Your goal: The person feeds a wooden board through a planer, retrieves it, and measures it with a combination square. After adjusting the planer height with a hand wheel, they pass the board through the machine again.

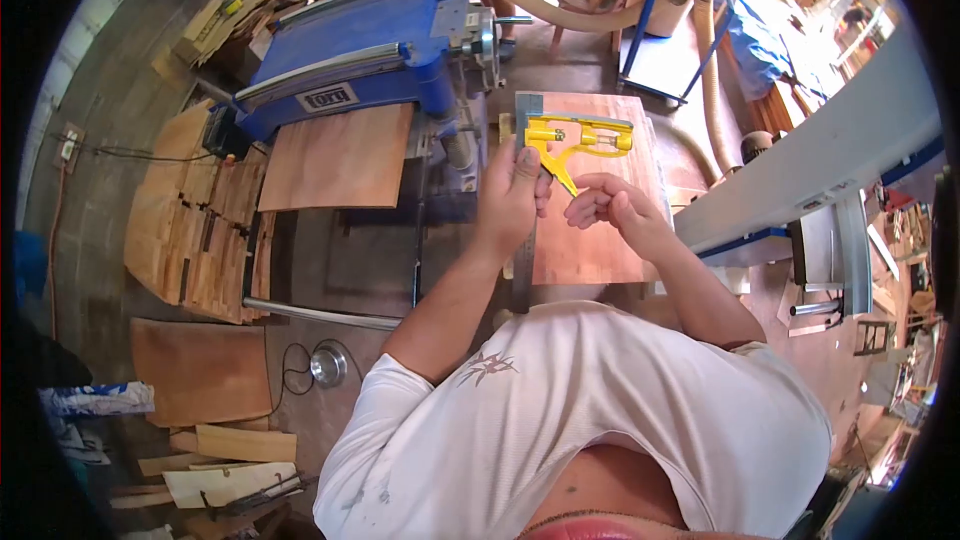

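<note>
While the left hand (513, 190) grips a combination square with a yellow head and long grey steel blade (543, 133), we see the right hand (622, 212) just beside the head's slanted tip, its fingers loosely bent, thumb apart, apparently holding nothing. Whether those fingertips touch the yellow edge, we cannot tell.

The square is held slightly above centre frame, in front of a flat reddish-brown wooden board (590, 260). We judge that the closed hand wraps the blade so the weight is carried on that side, leaving the head exposed and the other hand free near it. The blade hangs almost straight down the frame, perhaps for easy viewing of its face.

We note the tool's bright yellow skeleton form, a grey strip along its upper edge, a clear window toward the right end and a narrow sloping arm; any markings are too small to read. At upper left, a brown wooden panel (340, 160) projects from a large blue machine (350, 35), supported there, we suppose, by its bed.
</note>
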The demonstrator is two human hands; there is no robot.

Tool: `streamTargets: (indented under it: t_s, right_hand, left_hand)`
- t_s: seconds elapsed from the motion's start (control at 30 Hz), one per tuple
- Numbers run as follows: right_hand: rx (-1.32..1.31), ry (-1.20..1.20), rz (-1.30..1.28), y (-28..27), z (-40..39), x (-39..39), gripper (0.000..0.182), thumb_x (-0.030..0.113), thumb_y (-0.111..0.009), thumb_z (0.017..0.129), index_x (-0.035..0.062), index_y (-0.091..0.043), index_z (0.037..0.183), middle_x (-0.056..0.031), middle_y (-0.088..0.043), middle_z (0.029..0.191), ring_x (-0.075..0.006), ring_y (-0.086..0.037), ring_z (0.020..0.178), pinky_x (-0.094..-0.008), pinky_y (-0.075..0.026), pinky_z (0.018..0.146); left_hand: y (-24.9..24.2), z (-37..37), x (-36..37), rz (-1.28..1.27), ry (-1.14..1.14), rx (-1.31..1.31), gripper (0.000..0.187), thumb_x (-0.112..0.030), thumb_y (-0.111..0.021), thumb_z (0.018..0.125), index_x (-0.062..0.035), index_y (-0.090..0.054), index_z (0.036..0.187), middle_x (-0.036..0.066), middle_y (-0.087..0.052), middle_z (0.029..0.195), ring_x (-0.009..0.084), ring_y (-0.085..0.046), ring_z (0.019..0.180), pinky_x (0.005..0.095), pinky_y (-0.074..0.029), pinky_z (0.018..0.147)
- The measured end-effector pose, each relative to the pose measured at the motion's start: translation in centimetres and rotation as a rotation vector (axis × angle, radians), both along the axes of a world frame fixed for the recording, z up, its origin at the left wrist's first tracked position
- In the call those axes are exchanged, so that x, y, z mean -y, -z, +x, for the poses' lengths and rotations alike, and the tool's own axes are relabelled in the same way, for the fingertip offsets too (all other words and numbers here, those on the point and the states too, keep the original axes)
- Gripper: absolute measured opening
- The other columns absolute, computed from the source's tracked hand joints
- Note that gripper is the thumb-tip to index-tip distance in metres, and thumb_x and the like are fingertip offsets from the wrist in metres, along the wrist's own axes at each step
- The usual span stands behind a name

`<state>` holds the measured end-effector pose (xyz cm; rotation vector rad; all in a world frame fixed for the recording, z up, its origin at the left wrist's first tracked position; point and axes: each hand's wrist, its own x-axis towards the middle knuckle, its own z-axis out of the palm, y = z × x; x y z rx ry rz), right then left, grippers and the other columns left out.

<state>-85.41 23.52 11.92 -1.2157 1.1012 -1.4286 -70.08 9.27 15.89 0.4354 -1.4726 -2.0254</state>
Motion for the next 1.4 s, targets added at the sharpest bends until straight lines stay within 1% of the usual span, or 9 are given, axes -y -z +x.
streamTargets:
  t_s: [0.23, 0.6, 0.8, 0.93, 1.0, 1.07, 1.13, 1.23, 1.4]
  right_hand:
    - [-0.138, -0.027, 0.296, 5.7, 2.8, -0.1, 0.051, 0.041, -0.044, 0.101, 0.0044, -0.047, 0.136, -0.0089, -0.062, 0.116, -0.0158, -0.058, 0.106, -0.032, -0.047, 0.091]
    - [-0.109, 0.055, 0.684, 13.4, -11.3, -5.1, 0.051, 0.044, -0.051, 0.099, 0.0061, -0.05, 0.133, -0.0085, -0.065, 0.113, -0.0163, -0.061, 0.101, -0.0313, -0.05, 0.083]
    - [-0.212, -0.184, 0.345, 15.0, -9.4, -3.5, 0.046, 0.033, -0.054, 0.099, 0.0039, -0.048, 0.134, -0.0109, -0.063, 0.116, -0.015, -0.059, 0.106, -0.032, -0.048, 0.092]
    - [-0.273, -0.174, 0.127, 14.7, -7.9, -2.9, 0.045, 0.036, -0.053, 0.099, 0.0009, -0.054, 0.127, -0.0074, -0.064, 0.104, -0.0159, -0.061, 0.094, -0.03, -0.049, 0.081]
    - [-0.085, -0.12, 0.563, 15.8, -8.9, -3.1, 0.032, 0.03, -0.053, 0.099, 0.0004, -0.058, 0.111, -0.0029, -0.06, 0.087, -0.0162, -0.058, 0.081, -0.0328, -0.05, 0.075]
    - [-0.118, -0.006, 0.5, 17.2, -10.2, -4.1, 0.03, 0.03, -0.053, 0.099, 0.0006, -0.058, 0.104, -0.0007, -0.056, 0.08, -0.0164, -0.054, 0.074, -0.033, -0.048, 0.069]
    - [-0.282, 0.153, 0.481, 18.1, -11.7, -6.0, 0.029, 0.03, -0.054, 0.099, 0.0015, -0.058, 0.094, 0.0004, -0.05, 0.071, -0.0157, -0.05, 0.067, -0.0332, -0.045, 0.063]
    - [-0.538, 0.229, 0.602, 29.9, -16.1, -10.6, 0.031, 0.032, -0.053, 0.098, 0.0026, -0.063, 0.103, -0.0143, -0.058, 0.073, -0.0227, -0.056, 0.07, -0.0387, -0.046, 0.066]
    - [-0.687, 0.291, 0.958, 29.8, -19.1, -19.1, 0.043, 0.041, -0.052, 0.095, -0.0001, -0.064, 0.091, -0.0209, -0.066, 0.08, -0.0376, -0.064, 0.073, -0.047, -0.047, 0.066]
  left_hand:
    - [4.4, -4.4, 0.1, 0.207, -0.054, -0.177, 0.02, -0.027, -0.044, 0.103, -0.008, -0.051, 0.102, -0.003, -0.046, 0.066, 0.0041, -0.039, 0.052, 0.02, -0.035, 0.046]
    - [14.7, -3.0, -0.3, 0.107, -0.452, 0.301, 0.022, -0.034, -0.053, 0.099, -0.0117, -0.052, 0.098, -0.005, -0.038, 0.059, 0.0045, -0.036, 0.042, 0.0218, -0.033, 0.037]
    - [14.7, -10.3, -2.1, 0.195, -0.548, -0.038, 0.031, -0.038, -0.047, 0.101, -0.009, -0.051, 0.091, -0.002, -0.047, 0.06, 0.0066, -0.043, 0.04, 0.0224, -0.036, 0.036]
    - [13.6, -14.3, -4.4, 0.156, -0.48, -0.135, 0.036, -0.041, -0.045, 0.101, -0.0072, -0.051, 0.091, 0.001, -0.051, 0.061, 0.0087, -0.053, 0.049, 0.0229, -0.047, 0.046]
    - [14.0, -15.2, -5.5, 0.215, -0.397, -0.081, 0.037, -0.042, -0.045, 0.101, -0.0061, -0.053, 0.096, 0.003, -0.054, 0.067, 0.0098, -0.055, 0.052, 0.0246, -0.05, 0.05]
    - [18.8, -14.4, -4.5, 0.215, -0.26, -0.037, 0.031, -0.038, -0.051, 0.099, -0.0083, -0.055, 0.109, 0.002, -0.059, 0.087, 0.0109, -0.061, 0.07, 0.0267, -0.053, 0.061]
    - [22.1, -13.3, -3.9, -0.29, -0.044, 0.515, 0.034, -0.031, -0.058, 0.096, -0.0041, -0.055, 0.116, 0.007, -0.062, 0.098, 0.0161, -0.064, 0.087, 0.0307, -0.053, 0.078]
    - [25.4, -8.5, -4.0, -0.472, -0.13, 0.726, 0.047, -0.028, -0.068, 0.086, -0.001, -0.055, 0.122, 0.018, -0.061, 0.118, 0.0302, -0.058, 0.112, 0.038, -0.045, 0.096]
    - [26.7, 1.6, -1.0, -0.678, -0.538, 0.995, 0.047, -0.025, -0.072, 0.078, -0.0041, -0.058, 0.118, 0.019, -0.057, 0.122, 0.0356, -0.052, 0.118, 0.0421, -0.04, 0.102]
